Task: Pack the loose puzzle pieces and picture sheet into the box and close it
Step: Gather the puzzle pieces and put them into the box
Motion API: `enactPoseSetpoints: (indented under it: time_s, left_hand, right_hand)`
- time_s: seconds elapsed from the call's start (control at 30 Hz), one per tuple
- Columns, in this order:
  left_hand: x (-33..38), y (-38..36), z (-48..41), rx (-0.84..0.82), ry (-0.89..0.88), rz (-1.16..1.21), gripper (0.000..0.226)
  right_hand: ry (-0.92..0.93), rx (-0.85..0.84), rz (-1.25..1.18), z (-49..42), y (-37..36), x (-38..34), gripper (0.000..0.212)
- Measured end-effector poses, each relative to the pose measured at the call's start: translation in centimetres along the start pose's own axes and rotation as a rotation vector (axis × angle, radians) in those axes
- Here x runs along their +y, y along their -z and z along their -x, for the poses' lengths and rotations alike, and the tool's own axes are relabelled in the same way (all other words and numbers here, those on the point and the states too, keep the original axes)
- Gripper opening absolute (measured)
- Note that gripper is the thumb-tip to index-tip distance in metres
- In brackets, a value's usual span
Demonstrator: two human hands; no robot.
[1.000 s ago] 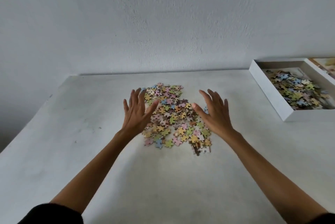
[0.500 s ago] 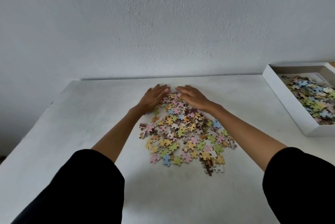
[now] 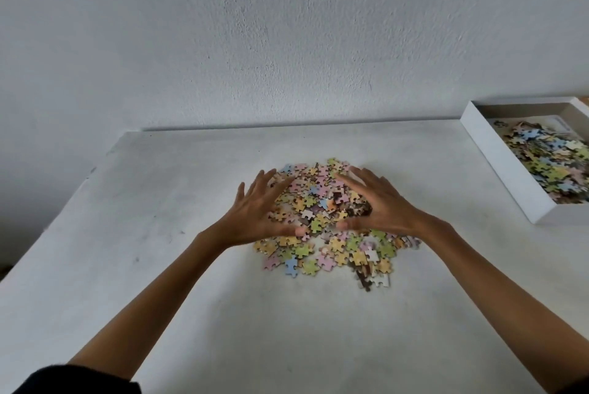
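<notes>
- Pastel puzzle pieces (image 3: 334,247) in pink, yellow, green and blue lie in one loose pile on the middle of the white table (image 3: 143,234), a little toward the far edge.
- Left hand (image 3: 255,212) is at the left side of the pile, fingers straight and spread, palm turned toward the pieces. It grasps nothing.
- Right hand (image 3: 385,205) is at the right side of the pile in the same manner, fingers released and spread, with no piece in it.
- Both thumbs point inward over the pile and their tips are close to each other. They are blurred, so I cannot tell if they touch the pieces.
- Some pieces stay outside the two hands, on the near side of the pile.
- White box (image 3: 497,164) stands open at the right edge of the table, well apart from the pile, and the frame cuts it.
- More pieces (image 3: 554,164) lie inside the box. A pale printed surface shows under them at the far end, but I cannot tell if this is the picture sheet.
- Black sleeve (image 3: 79,381) covers the left arm near the bottom corner.
- Behind the table is a rough white wall (image 3: 287,43).
</notes>
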State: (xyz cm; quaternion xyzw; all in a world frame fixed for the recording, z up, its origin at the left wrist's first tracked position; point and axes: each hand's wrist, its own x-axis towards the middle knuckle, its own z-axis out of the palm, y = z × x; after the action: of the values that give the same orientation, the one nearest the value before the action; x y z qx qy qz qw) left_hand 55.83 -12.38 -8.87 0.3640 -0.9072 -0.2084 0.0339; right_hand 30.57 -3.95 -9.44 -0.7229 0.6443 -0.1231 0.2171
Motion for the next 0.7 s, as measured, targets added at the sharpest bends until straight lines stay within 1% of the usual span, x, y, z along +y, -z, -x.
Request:
enactPoseSetpoints:
  time_s: [0.1, 0.2, 0.3, 0.4, 0.5, 0.57, 0.63, 0.7]
  left_hand:
    - [0.7, -1.7, 0.8, -0.050, -0.016, -0.025, 0.121]
    - [1.2, -2.5, 0.9, -0.052, -0.027, -0.096, 0.123]
    - [1.2, -2.7, 0.9, 0.007, -0.039, -0.157, 0.119]
    - [1.0, -2.9, 1.2, 0.139, -0.086, -0.162, 0.110]
    - [1.3, -2.8, 1.4, 0.198, -0.074, -0.121, 0.098]
    - [1.6, -2.6, 1.5, 0.215, -0.076, -0.105, 0.087]
    - [1.7, -2.6, 1.2, 0.224, -0.110, -0.076, 0.071]
    - [1.7, -2.6, 1.3, 0.268, -0.136, -0.043, 0.053]
  right_hand:
    - [0.032, -0.082, 0.142, 0.9, -1.3, -0.3, 0.122]
    - [0.031, -0.060, 0.203, 1.2, -2.2, -0.5, 0.121]
    - [0.009, -0.005, 0.187, 1.2, -2.4, -0.6, 0.119]
    - [0.018, 0.053, 0.189, 1.3, -2.4, -0.8, 0.113]
    - [0.061, 0.155, 0.177, 1.6, -2.6, -0.9, 0.104]
    - [0.089, 0.191, 0.156, 1.8, -2.8, -1.0, 0.096]
    - [0.101, 0.231, 0.122, 1.8, -2.8, -1.0, 0.087]
    - [0.117, 0.253, 0.093, 1.6, -2.8, -1.2, 0.080]
